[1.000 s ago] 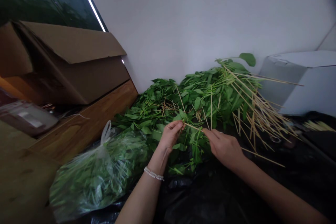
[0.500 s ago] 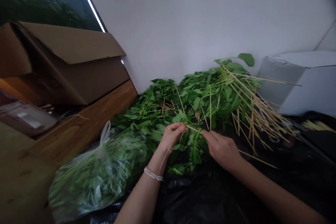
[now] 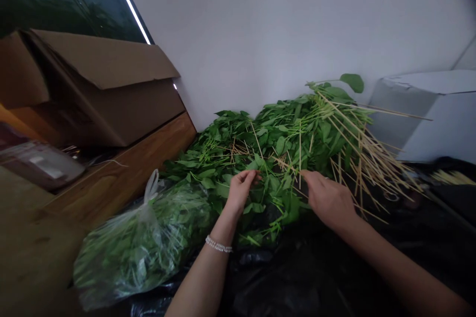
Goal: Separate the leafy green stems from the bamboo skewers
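My left hand (image 3: 242, 191), with a beaded bracelet at the wrist, is closed in a pinch above the leaves. What lies between its fingertips is too small to make out. To its right, my right hand (image 3: 330, 202) is closed with fingertips on a green leafy sprig (image 3: 291, 204), whose leaves hang down beside the fingers. Under and beyond both hands spreads a heap of green leafy stems (image 3: 208, 151). Thin pale sticks (image 3: 366, 158) fan out of the heap on the right, and a few shorter ones (image 3: 238, 149) lie among the leaves.
A knotted clear bag of greens (image 3: 148, 247) sits at front left. Black plastic sheeting (image 3: 275, 282) lies under the heap. An open cardboard box (image 3: 111, 104) stands on a wooden ledge (image 3: 159, 143) at left. A white box (image 3: 427, 109) stands at right, against the white wall (image 3: 260, 34).
My right hand has moved right and slightly up, away from my left, and the leafy sprig has shifted with it. The thin stick stretched between the hands no longer shows there.
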A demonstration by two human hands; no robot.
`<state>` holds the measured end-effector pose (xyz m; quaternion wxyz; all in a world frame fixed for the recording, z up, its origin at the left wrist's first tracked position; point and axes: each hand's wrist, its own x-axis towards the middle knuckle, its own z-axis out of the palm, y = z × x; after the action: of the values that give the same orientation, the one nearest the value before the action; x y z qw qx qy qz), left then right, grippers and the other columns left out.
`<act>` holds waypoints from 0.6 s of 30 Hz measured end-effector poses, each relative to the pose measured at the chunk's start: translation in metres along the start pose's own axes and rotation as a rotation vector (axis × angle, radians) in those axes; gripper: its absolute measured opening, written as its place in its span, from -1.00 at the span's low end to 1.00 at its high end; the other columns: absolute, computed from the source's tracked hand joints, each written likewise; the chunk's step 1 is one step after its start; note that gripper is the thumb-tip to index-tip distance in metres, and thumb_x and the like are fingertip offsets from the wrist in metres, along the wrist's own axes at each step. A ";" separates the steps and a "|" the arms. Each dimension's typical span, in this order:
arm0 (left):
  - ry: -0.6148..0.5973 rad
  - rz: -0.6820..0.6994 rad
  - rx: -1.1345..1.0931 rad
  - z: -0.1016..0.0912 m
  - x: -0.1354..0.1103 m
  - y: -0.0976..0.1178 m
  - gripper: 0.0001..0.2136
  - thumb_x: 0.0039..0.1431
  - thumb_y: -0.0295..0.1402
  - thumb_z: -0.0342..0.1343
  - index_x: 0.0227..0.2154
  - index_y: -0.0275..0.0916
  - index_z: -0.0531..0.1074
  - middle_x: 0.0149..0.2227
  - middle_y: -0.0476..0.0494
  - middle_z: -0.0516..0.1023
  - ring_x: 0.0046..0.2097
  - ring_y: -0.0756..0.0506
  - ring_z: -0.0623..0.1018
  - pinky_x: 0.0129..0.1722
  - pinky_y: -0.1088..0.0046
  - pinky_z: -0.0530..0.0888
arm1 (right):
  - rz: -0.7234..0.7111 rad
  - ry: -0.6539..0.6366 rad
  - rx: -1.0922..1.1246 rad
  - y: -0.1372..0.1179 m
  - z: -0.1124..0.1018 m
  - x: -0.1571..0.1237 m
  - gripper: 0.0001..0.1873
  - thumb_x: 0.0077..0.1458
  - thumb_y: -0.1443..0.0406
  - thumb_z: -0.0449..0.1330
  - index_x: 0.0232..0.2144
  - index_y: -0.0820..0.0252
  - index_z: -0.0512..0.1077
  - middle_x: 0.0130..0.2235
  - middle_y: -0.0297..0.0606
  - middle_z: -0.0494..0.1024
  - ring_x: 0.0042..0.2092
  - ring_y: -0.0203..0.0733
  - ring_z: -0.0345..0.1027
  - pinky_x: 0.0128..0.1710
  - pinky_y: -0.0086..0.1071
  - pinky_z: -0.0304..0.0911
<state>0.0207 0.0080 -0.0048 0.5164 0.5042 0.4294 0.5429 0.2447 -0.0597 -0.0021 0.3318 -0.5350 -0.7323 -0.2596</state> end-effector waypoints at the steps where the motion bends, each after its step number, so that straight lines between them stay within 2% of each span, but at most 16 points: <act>1: 0.033 0.028 0.040 -0.002 0.002 -0.001 -0.74 -0.06 -0.18 0.29 -0.42 -0.31 0.59 -0.50 -0.10 0.58 -0.47 0.01 0.42 -0.43 0.54 0.32 | 0.019 0.006 -0.007 0.004 0.000 0.001 -0.67 0.13 0.47 -0.05 -0.13 0.24 0.43 -0.34 -0.24 0.53 -0.43 -0.30 0.36 -0.44 -0.43 0.11; 3: 0.055 0.072 0.122 -0.002 0.004 -0.005 -0.82 -0.10 -0.26 0.32 -0.48 -0.29 0.58 -0.55 -0.05 0.54 -0.49 0.00 0.40 -0.44 0.53 0.30 | 0.034 0.010 -0.016 0.009 0.000 0.002 -0.68 0.15 0.44 -0.06 -0.13 0.23 0.42 -0.32 -0.23 0.54 -0.41 -0.29 0.38 -0.44 -0.43 0.11; 7: -0.005 0.137 0.301 0.004 -0.003 -0.012 -0.88 -0.15 -0.32 0.33 -0.53 -0.25 0.57 -0.51 -0.07 0.54 -0.46 -0.03 0.41 -0.40 0.50 0.30 | 0.016 0.018 -0.049 0.009 0.002 0.001 -0.71 0.16 0.43 -0.03 -0.13 0.23 0.41 -0.32 -0.25 0.56 -0.43 -0.29 0.38 -0.45 -0.43 0.10; 10: -0.006 0.234 0.461 0.007 -0.011 -0.017 -0.80 -0.25 -0.38 0.39 -0.45 -0.17 0.59 -0.44 -0.07 0.53 -0.38 -0.06 0.41 -0.33 0.49 0.30 | -0.006 0.026 -0.059 0.006 0.003 0.001 -0.73 0.15 0.43 -0.01 -0.14 0.23 0.41 -0.33 -0.27 0.56 -0.45 -0.30 0.38 -0.45 -0.42 0.09; 12: -0.007 0.251 0.523 0.008 -0.013 -0.019 -0.72 -0.29 -0.45 0.38 -0.40 -0.12 0.60 -0.44 -0.04 0.52 -0.36 -0.07 0.41 -0.31 0.50 0.29 | -0.020 0.028 -0.054 0.004 0.003 0.000 -0.73 0.15 0.43 -0.01 -0.14 0.24 0.40 -0.33 -0.27 0.56 -0.46 -0.30 0.37 -0.45 -0.41 0.10; 15: -0.040 0.154 0.450 0.007 -0.011 -0.017 -0.74 -0.20 -0.50 0.31 -0.36 -0.14 0.60 -0.50 0.00 0.50 -0.43 -0.03 0.39 -0.37 0.51 0.28 | -0.033 0.007 -0.039 0.003 0.002 0.000 -0.73 0.15 0.43 0.00 -0.13 0.25 0.40 -0.35 -0.29 0.55 -0.45 -0.29 0.38 -0.44 -0.41 0.11; 18: -0.069 -0.016 0.205 0.006 -0.006 -0.006 -0.76 -0.12 -0.44 0.28 -0.30 -0.23 0.58 -0.47 -0.04 0.52 -0.44 0.01 0.42 -0.40 0.54 0.28 | -0.033 -0.012 -0.019 0.002 0.002 0.000 -0.73 0.15 0.44 0.00 -0.12 0.25 0.40 -0.35 -0.28 0.55 -0.42 -0.29 0.39 -0.43 -0.41 0.10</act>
<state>0.0272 0.0021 -0.0110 0.4810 0.5694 0.4684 0.4744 0.2460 -0.0579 -0.0028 0.3180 -0.5275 -0.7406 -0.2686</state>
